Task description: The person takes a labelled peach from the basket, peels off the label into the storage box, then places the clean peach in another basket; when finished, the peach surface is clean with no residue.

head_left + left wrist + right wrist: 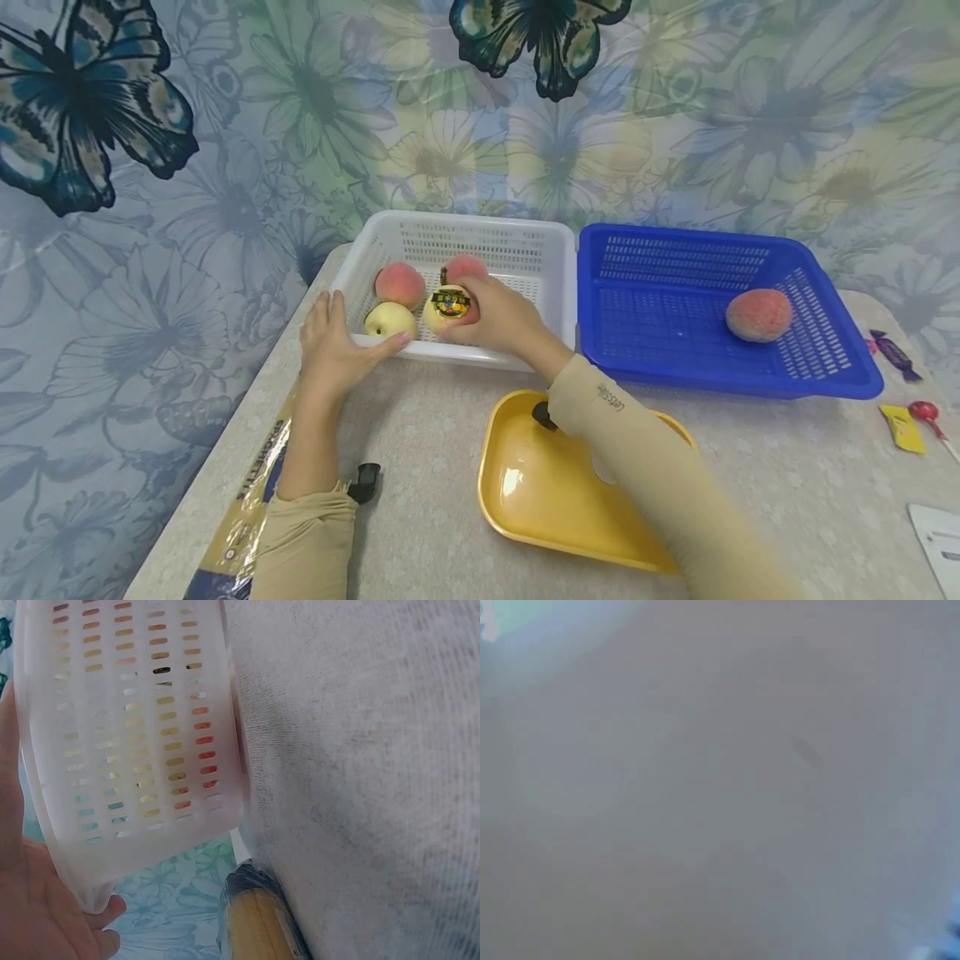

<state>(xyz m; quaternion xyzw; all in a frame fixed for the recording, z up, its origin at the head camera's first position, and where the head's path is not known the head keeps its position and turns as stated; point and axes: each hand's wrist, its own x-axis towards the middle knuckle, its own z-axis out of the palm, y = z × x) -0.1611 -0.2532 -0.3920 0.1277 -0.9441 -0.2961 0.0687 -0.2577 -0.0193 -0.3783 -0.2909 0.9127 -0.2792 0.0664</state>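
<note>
A butterfly decoration [90,100] is cut off by the frame's left edge, and below it a spaghetti packet [240,521] runs out at the bottom, partly covered by the left forearm. The left hand [333,350] rests at the near left corner of the white basket [517,242], fingers nearly straight along the side and thumb lying on the front rim; the left wrist view shows its fingertips beyond the corner, with the fruit only as coloured patches through the slots. Inside, a pink peach [400,284] lies behind a pale yellow fruit [390,323] whose lower part the front rim hides. To their right, the labelled fruit [450,304] sits in the curled grasp of the right hand [506,317], between thumb and fingers, within the basket; its far right side is covered and the label's lettering is unreadable. Another peach [467,265] shows behind, half hidden by that hand. The right wrist view is a grey blur that settles nothing. The right sleeve crosses the yellow tray [540,500], obscuring much of it. Right of the white basket, the blue basket [652,317] holds a reddish fruit [759,316]; farther right, a lollipop [924,411] has its stick cut off.
</note>
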